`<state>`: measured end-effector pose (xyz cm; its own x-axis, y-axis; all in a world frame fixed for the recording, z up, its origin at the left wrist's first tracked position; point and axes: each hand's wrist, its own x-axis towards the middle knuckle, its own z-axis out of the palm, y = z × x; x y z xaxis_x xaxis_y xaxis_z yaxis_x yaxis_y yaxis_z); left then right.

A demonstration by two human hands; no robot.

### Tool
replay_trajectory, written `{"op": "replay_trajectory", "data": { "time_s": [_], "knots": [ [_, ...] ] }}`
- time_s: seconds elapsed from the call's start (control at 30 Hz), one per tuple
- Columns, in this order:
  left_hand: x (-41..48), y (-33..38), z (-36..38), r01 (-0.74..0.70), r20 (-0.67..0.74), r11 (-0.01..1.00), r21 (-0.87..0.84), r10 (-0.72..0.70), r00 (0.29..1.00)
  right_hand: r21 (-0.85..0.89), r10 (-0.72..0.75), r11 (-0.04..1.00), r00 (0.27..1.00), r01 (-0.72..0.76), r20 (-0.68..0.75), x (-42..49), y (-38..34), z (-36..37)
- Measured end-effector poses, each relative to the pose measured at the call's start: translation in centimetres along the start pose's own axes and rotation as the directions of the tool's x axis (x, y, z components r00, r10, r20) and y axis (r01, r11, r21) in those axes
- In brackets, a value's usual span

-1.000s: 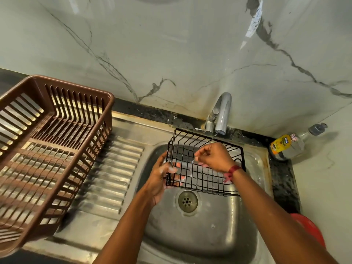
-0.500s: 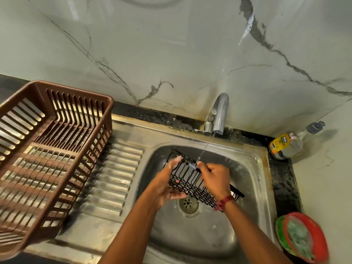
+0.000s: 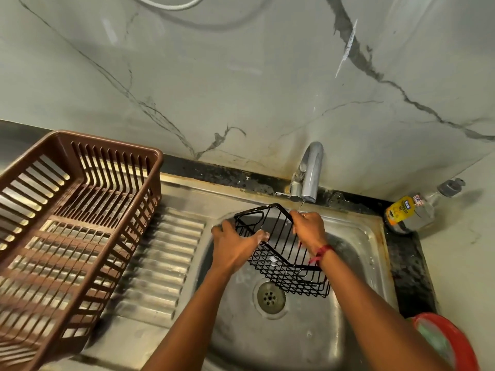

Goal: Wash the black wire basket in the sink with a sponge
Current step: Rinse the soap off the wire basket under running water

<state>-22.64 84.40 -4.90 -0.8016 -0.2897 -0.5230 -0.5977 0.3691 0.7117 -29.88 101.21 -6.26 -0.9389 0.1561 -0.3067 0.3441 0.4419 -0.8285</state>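
The black wire basket (image 3: 288, 259) is held tilted over the steel sink (image 3: 356, 236), just below the tap (image 3: 310, 172). My left hand (image 3: 235, 247) grips its left side, thumb hooked over a wire. My right hand (image 3: 308, 231) holds the far rim, right under the spout, where a thin stream of water runs. The basket's lower corner hangs above the drain (image 3: 270, 297). No sponge shows in either hand.
A large brown plastic dish rack (image 3: 80, 210) stands on the ribbed drainboard (image 3: 163, 261) at left. A dish-soap bottle (image 3: 409, 210) lies on the counter at back right. A red bowl (image 3: 450, 341) with something green in it sits at front right.
The basket has been turned from upright and facing me, through edge-on, to a tilted position with its opening up and left. Both hands shifted their grips on it; the view moved closer.
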Motion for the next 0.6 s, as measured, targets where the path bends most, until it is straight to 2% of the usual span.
{"op": "replay_trajectory", "data": {
  "time_s": [0.1, 0.2, 0.3, 0.37, 0.43, 0.53, 0.6],
  "knots": [
    [0.0, 0.3, 0.2, -0.034, 0.01, 0.997, -0.075, 0.035, 0.999, 0.014, -0.003, 1.0, 1.0, 0.003, 0.018, 0.7, -0.3, -0.1],
    [-0.6, 0.8, 0.8, -0.051, -0.066, 0.998, -0.026, 0.049, 0.997, -0.057, -0.08, 0.995, 0.996, 0.078, -0.037, 0.1, -1.0, 0.8],
    [-1.5, 1.5, 1.4, -0.033, -0.117, 0.999, -0.003, 0.033, 0.993, -0.168, -0.264, 0.95, 0.964, 0.262, 0.012, -1.6, -3.2, 2.4],
    [-2.0, 1.9, 1.6, -0.034, -0.116, 0.999, 0.022, 0.037, 0.993, -0.192, -0.408, 0.888, 0.909, 0.417, 0.085, -2.5, -4.4, 3.3],
    [-2.3, 1.9, 1.5, -0.031, -0.124, 0.999, 0.017, 0.033, 0.992, -0.241, -0.49, 0.829, 0.863, 0.505, 0.124, -3.0, -4.4, 3.8],
    [-2.7, 1.8, 0.7, -0.025, -0.163, 0.999, -0.037, 0.019, 0.986, -0.292, -0.505, 0.804, 0.854, 0.518, 0.124, -3.0, -2.8, 3.1],
    [-2.7, 1.4, -0.1, -0.008, -0.178, 0.995, -0.095, -0.009, 0.984, -0.301, -0.443, 0.839, 0.89, 0.453, 0.104, -2.8, -0.5, 1.8]
  ]
}}
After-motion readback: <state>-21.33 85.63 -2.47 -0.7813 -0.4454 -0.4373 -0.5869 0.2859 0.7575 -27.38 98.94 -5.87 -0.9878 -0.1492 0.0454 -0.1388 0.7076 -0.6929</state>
